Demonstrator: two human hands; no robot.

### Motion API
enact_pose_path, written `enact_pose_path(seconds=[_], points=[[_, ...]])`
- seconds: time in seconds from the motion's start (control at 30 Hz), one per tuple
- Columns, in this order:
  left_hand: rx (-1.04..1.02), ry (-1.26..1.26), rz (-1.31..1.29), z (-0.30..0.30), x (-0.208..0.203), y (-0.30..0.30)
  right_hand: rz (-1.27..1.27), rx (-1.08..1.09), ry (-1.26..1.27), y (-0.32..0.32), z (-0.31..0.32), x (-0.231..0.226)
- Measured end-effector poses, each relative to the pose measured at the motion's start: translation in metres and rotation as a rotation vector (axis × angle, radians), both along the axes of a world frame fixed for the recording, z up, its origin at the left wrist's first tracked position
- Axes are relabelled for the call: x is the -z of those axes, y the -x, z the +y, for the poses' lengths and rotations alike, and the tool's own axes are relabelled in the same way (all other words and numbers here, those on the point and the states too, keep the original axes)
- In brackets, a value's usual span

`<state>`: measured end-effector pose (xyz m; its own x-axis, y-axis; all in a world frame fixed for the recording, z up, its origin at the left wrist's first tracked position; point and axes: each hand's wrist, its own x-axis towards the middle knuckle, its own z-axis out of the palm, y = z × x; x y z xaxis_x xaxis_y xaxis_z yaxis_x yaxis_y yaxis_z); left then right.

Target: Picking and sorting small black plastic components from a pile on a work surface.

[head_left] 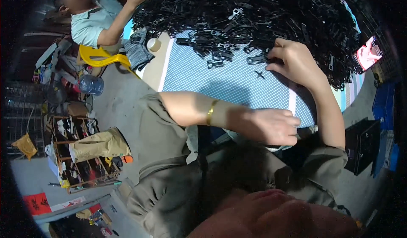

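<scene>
My right hand [292, 62] is at the near edge of a big heap of small black plastic clips [220, 26]. Its thumb and fingers are bent together around the right end of one black clip [256, 60] lying on the table. Just below that clip is a small black X-shaped piece [260, 74]. My left hand [275, 126] hovers by the table's near edge, its fingers curled inward and slightly blurred. Whatever may be in it is hidden. A few loose clips, one of them a black clip [215, 64], lie in front of the heap.
Blue patterned cloth covers the table [186, 70]. At its left side are a paper cup [153, 45] and grey fabric [139, 53]. Another person [95, 20] sits at the far left by a yellow chair [97, 59]. A shelf rack [63, 153] stands left, a black box [362, 147] right.
</scene>
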<state>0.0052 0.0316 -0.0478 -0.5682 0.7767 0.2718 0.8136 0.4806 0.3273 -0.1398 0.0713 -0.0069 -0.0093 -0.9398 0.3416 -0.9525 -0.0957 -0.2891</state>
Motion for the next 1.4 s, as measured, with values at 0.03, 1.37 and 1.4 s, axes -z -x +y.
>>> enact_pose_path(seconds=[0.03, 1.37, 1.4], points=[[0.002, -0.033, 0.056, 0.003, 0.003, 0.000, 0.035, 0.033, -0.029, 0.000, -0.001, 0.004], [-0.868, -1.278, -0.577, -0.116, -0.051, 0.038, -0.681, -0.037, 0.581, 0.010, -0.008, 0.007], [-0.831, -1.322, -0.662, -0.113, -0.050, 0.038, -0.465, 0.019, 0.619, 0.010, -0.009, 0.006]])
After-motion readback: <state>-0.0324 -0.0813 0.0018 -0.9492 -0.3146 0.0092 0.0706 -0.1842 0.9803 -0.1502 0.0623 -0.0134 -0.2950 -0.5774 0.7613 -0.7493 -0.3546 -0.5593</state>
